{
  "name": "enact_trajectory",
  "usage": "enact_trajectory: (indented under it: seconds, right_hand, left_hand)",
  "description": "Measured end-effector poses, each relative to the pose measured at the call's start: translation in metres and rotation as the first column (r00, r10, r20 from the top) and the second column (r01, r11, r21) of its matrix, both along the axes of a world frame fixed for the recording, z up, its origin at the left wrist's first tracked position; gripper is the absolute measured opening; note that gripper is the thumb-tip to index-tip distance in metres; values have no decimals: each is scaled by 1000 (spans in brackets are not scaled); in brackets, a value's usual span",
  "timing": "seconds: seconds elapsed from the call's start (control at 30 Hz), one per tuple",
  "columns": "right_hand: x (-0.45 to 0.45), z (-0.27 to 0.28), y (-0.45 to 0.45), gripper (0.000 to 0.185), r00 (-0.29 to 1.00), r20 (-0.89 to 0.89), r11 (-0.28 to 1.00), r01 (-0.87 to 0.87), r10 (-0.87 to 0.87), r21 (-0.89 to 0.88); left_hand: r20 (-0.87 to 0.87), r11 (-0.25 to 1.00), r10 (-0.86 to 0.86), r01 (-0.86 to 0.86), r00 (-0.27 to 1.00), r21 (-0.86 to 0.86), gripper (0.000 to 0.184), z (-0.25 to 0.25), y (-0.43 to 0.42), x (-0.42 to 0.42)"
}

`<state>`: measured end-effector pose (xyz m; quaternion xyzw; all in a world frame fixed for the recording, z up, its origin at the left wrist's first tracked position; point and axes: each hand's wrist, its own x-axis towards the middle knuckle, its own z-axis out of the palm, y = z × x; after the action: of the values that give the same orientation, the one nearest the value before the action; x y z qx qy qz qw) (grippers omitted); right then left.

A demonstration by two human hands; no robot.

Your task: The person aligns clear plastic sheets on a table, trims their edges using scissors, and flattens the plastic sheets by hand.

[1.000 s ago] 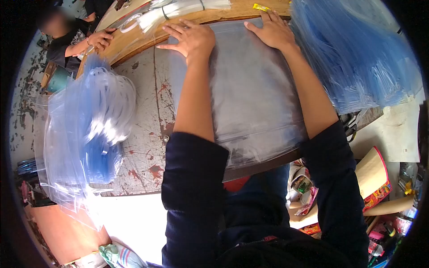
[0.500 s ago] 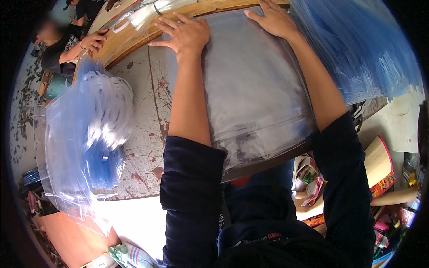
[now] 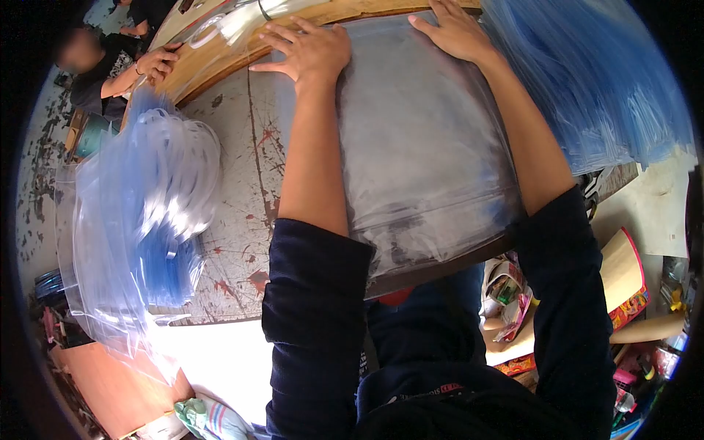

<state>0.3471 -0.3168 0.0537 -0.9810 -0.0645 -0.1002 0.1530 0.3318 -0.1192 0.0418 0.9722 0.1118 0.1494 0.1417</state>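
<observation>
My left hand (image 3: 312, 53) lies at the far left corner of a clear plastic sheet or stack of sheets (image 3: 418, 139), its fingers spread and pointing left. Near the far right corner of the same plastic rests my right hand (image 3: 458, 33), thumb apart from the other fingers; its fingertips reach the top edge of the view. The plastic lies flat on the worn grey table (image 3: 235, 147), with folds along its near edge. Neither hand is closed round anything.
Heaps of bluish clear plastic lie at the left (image 3: 147, 213) and right (image 3: 594, 88). A wooden ledge (image 3: 220, 64) curves along the far edge, with bundled clear plastic on it. Another person's hand (image 3: 157, 63) rests at the far left. Bags and clutter sit below right.
The view has shifted, so the yellow packet near my right hand has left it. Both hands remain open on the plastic's far part, with little movement over it.
</observation>
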Motion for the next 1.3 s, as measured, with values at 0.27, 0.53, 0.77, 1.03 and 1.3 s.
enact_trajectory:
  seconds: [0.27, 0.53, 0.77, 1.03, 1.3]
  right_hand:
    - [-6, 0, 18, 69, 991, 99, 925, 117, -87, -361]
    - [-18, -13, 41, 77, 987, -17, 957, -162, 162, -240]
    - [-10, -11, 24, 68, 997, 26, 945, -65, 77, -322]
    - [-1, -14, 3, 65, 998, 38, 990, -35, 40, -135]
    - [-3, -14, 5, 66, 998, 57, 975, 44, -32, -217]
  left_hand:
    - [-8, 1000, 18, -18, 1000, 25, 68, 2, -3, -1]
    - [-37, 999, 42, -42, 998, 0, 68, 4, -4, -2]
    - [0, 1000, 22, -22, 1000, 12, 65, 1, -1, -2]
    - [170, 965, -72, 25, 983, 262, 62, 2, -17, -12]
    - [113, 833, -514, 464, 850, 300, 63, -14, -64, -69]
